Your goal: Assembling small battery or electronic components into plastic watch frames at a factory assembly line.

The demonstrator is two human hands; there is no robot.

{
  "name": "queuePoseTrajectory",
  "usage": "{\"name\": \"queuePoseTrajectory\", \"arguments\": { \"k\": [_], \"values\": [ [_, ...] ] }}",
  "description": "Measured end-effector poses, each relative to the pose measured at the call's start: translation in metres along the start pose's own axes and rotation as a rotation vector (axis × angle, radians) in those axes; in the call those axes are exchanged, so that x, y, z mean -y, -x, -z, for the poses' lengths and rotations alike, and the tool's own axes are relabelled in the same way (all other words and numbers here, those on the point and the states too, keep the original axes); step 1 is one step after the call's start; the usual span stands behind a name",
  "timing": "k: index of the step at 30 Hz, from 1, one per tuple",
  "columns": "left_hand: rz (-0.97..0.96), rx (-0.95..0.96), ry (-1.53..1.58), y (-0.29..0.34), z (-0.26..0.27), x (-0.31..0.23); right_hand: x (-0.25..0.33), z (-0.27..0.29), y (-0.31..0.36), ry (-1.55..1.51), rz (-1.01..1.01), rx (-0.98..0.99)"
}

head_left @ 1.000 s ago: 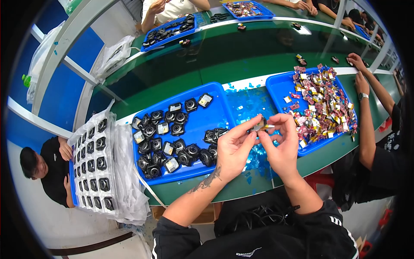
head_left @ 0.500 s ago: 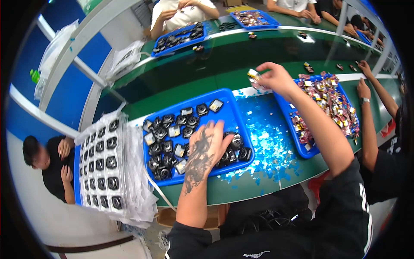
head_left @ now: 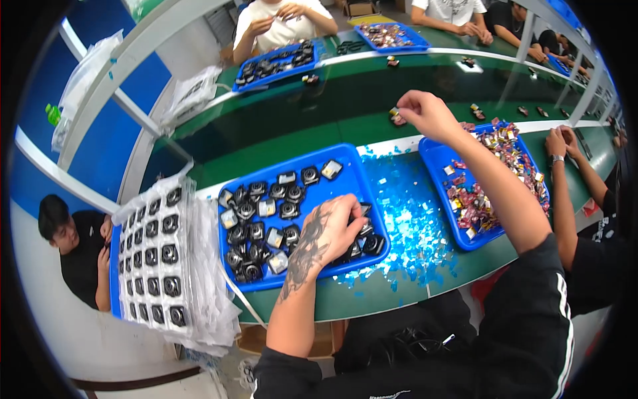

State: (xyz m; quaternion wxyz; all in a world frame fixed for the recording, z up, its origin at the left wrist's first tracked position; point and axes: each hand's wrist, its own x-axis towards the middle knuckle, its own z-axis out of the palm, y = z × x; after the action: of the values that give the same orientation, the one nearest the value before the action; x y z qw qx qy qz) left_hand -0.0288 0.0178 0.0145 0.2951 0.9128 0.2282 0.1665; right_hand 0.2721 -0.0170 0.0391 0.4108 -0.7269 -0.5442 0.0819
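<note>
My left hand, tattooed on its back, reaches into a blue tray of black lens modules. Its fingers are curled down at the tray's right side, and they hide whatever they grip. Over the dark green belt, my right hand is closed in a pinch. A small pink-and-yellow part is at its fingertips; whether it rests on the belt I cannot tell. Under my right forearm stands a second blue tray, heaped with similar parts.
Blue-white flakes litter the bench between the trays. At left are stacked clear blister trays with black modules. Similar parts dot the belt. Co-workers sit across, at right and at left; a white frame rises at left.
My right hand has shifted slightly, and its part now appears lower at the fingertips. My left hand's fingers have curled in from a flatter reach. The neighbour's hands at right have come together.
</note>
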Motion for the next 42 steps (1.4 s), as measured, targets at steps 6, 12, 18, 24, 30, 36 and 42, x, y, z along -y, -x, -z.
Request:
{"name": "queuePoseTrajectory", "arguments": {
  "k": [6, 12, 18, 24, 30, 36, 42],
  "values": [
    [-0.407, -0.299, 0.098, -0.014, -0.009, -0.016, 0.067, -0.016, 0.106, -0.289, -0.207, 0.443],
    [-0.423, -0.432, 0.068, -0.004, -0.038, -0.052, 0.055, -0.026, 0.146, -0.760, -0.224, 0.109],
    [0.186, 0.168, 1.091, -0.004, -0.046, -0.044, 0.066, -0.003, 0.156, -0.436, 0.001, 0.086],
    [0.329, -0.040, 1.394, -0.007, -0.045, -0.037, -0.011, 0.063, 0.127, 0.515, -0.015, -0.078],
    [0.377, 0.053, 1.426, -0.006, -0.049, -0.038, -0.024, 0.062, 0.132, 0.446, 0.059, 0.209],
    [0.403, 0.085, 1.462, -0.006, -0.049, -0.042, -0.014, 0.046, 0.115, 0.370, 0.150, 0.232],
    [0.327, 0.024, 1.460, -0.006, -0.046, -0.048, -0.009, 0.054, 0.112, 0.437, 0.147, 0.180]
  ]
}}
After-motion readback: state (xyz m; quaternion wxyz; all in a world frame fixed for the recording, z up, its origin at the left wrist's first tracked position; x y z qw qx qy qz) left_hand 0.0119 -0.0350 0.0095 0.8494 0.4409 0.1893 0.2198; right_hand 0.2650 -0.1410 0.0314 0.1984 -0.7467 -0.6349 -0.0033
